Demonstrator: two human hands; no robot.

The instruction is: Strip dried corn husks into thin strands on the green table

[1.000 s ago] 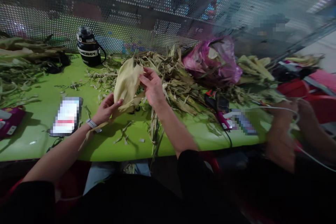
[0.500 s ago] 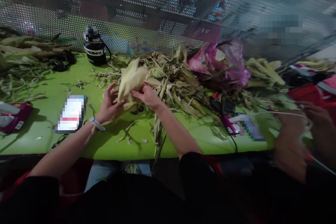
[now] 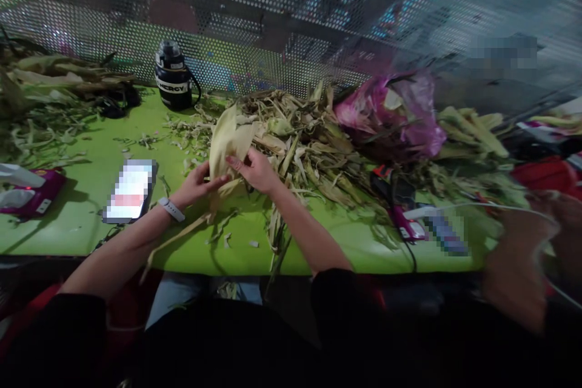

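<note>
My grip is closed on the pale husk (image 3: 222, 142), left hand (image 3: 199, 187) and right hand (image 3: 258, 171) pinching it above the green desk (image 3: 240, 259). The husk pile (image 3: 313, 154) crowds behind; mostly open surface reaches the front edge and, leftward, the phone (image 3: 130, 191).

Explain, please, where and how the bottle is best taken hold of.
Probably by the loop handle, coming from the near side, toward the right of the view. The handle arches out from the body of the bottle, so it offers a narrow part to close around. The bottle stands upright with the mesh panel behind it, so the near side looks easier.
</note>
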